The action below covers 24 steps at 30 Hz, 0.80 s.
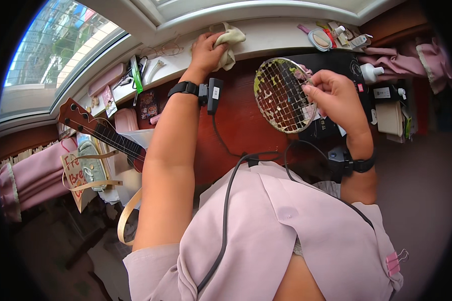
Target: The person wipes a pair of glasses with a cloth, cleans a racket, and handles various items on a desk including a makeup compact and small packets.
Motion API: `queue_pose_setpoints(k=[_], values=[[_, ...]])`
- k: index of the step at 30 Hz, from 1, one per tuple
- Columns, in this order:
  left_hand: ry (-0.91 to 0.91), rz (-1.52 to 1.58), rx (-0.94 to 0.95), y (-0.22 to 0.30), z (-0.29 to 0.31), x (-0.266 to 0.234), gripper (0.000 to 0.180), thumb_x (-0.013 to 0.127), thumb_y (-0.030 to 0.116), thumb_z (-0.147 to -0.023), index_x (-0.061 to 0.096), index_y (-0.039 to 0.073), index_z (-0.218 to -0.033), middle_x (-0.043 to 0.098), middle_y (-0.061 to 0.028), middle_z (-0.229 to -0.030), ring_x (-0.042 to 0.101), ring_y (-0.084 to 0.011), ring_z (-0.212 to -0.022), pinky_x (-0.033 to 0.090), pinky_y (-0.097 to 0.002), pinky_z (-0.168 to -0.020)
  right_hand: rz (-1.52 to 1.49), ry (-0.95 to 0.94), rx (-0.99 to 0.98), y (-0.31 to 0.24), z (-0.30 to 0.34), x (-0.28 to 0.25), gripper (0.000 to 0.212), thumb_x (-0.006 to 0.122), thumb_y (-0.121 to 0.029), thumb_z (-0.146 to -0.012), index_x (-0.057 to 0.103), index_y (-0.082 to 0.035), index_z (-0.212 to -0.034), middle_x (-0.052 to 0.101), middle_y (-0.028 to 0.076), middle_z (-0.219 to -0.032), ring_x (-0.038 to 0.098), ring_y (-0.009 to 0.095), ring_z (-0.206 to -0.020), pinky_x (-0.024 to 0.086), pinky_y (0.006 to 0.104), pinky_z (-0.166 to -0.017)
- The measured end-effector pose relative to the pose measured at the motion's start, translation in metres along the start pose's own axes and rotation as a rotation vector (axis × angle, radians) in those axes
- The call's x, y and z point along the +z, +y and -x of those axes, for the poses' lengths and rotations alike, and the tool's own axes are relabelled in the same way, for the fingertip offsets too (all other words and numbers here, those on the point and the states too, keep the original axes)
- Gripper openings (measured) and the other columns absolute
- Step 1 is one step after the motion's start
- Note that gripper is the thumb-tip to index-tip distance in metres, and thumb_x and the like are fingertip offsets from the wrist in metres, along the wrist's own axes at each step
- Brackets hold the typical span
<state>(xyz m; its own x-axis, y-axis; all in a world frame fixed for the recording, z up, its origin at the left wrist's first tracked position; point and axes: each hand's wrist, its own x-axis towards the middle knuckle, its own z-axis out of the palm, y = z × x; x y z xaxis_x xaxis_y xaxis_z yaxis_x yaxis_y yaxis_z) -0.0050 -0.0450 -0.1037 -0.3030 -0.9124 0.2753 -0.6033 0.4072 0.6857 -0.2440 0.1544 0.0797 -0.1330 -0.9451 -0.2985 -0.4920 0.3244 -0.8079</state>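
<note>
My left hand (pixel 206 50) reaches forward to the white window sill (pixel 271 37) and presses down on a crumpled beige cloth (pixel 230 42), fingers closed over it. My right hand (pixel 334 95) holds a round wire mesh rack (pixel 281 95) by its right rim, tilted up on edge above the dark red desk (pixel 236 118). The rack's mesh carries yellowish-green bits. Both wrists wear black bands with small devices, and black cables run down to my chest.
A small guitar-like instrument (pixel 98 130) and a paper bag (pixel 78 175) lie at the left. Small items crowd the sill at left (pixel 135 75) and right (pixel 331 36). White bottles (pixel 371 72) and pink fabric (pixel 402 60) sit at the right. The window (pixel 55 45) is at the upper left.
</note>
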Motion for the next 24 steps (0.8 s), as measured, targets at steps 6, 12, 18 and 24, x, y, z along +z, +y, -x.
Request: queue_pose_setpoints(k=[6,12,18,24], values=[[-0.062,0.188,-0.058,0.004,-0.003,-0.006,0.035,0.068,0.029,-0.076,0.065,0.022,-0.110,0.054,-0.0138,-0.118,0.051,-0.0302,-0.109,0.042,-0.0385,-0.092,0.165,-0.039,-0.044,0.031,0.002,0.069,0.017,0.064,-0.014,-0.076,0.060,0.002,-0.078,0.061,0.015,-0.064,0.060,0.023,-0.057,0.046,0.0314,-0.056],[-0.055,1.254,-0.449,0.013,-0.012,-0.053,0.026,0.060,0.022,-0.089,0.059,0.004,-0.108,0.063,-0.0052,-0.094,0.061,-0.0139,-0.081,0.052,-0.0283,-0.069,0.473,0.083,-0.580,0.026,-0.027,0.110,0.012,0.064,-0.017,-0.077,0.063,-0.007,-0.083,0.062,0.009,-0.075,0.060,0.027,-0.069,0.047,0.0353,-0.060],[-0.137,1.476,-0.066,0.053,-0.029,-0.132,0.030,0.051,0.022,-0.093,0.052,0.003,-0.116,0.061,-0.0105,-0.107,0.062,-0.0215,-0.095,0.053,-0.0347,-0.084,0.548,-0.081,-0.707,-0.010,-0.074,0.154,0.012,0.062,-0.021,-0.078,0.066,-0.011,-0.084,0.062,0.006,-0.077,0.060,0.027,-0.076,0.048,0.0365,-0.067],[0.004,1.506,-0.048,0.053,-0.023,-0.157,0.026,0.050,0.017,-0.093,0.053,0.003,-0.115,0.060,-0.0102,-0.108,0.061,-0.0211,-0.097,0.052,-0.0338,-0.084,0.548,-0.211,-0.729,-0.034,-0.132,0.194,0.014,0.063,-0.024,-0.076,0.067,-0.015,-0.086,0.065,0.007,-0.082,0.061,0.028,-0.081,0.048,0.0387,-0.071]])
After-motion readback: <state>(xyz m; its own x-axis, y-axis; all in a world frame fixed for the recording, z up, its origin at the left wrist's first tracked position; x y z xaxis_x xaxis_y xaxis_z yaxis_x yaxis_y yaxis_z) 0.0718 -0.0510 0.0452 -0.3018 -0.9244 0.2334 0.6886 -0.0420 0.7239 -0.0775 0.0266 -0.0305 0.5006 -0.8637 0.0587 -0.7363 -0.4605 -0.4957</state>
